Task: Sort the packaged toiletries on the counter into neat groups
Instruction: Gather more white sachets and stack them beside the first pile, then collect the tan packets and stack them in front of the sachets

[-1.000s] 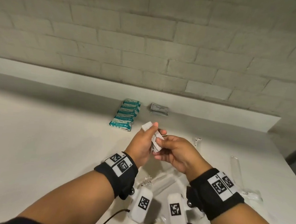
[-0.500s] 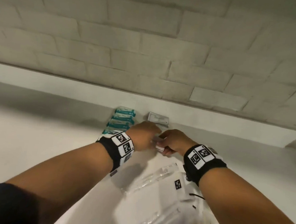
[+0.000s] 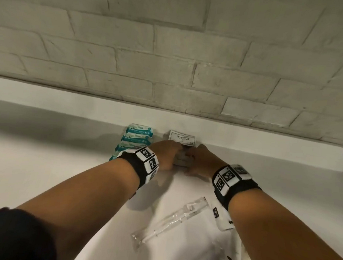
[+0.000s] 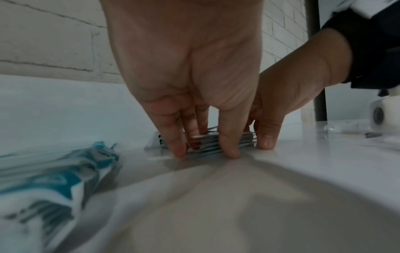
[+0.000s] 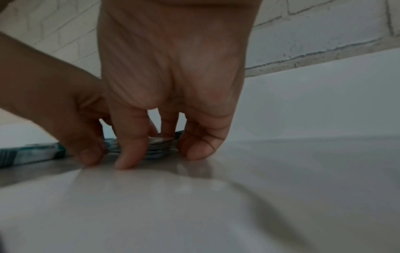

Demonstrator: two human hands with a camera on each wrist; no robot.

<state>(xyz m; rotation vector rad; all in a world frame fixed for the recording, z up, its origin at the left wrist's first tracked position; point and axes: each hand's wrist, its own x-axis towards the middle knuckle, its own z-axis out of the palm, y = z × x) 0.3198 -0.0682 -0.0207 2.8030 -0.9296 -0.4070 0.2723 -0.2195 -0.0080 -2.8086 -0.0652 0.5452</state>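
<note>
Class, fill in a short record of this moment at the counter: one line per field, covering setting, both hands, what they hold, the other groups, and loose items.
setting: white counter against a brick wall
left hand: fingertips down, gripping the sachet stack from its left
right hand: gripping the same stack from its right
held item: small stack of flat sachets, resting on the counter
teal group: row of teal-and-white packets, left of the hands
back item: white labelled sachet by the wall
loose item: clear plastic sleeve nearer the person

Dim, soft shadows, blurred wrist views
</note>
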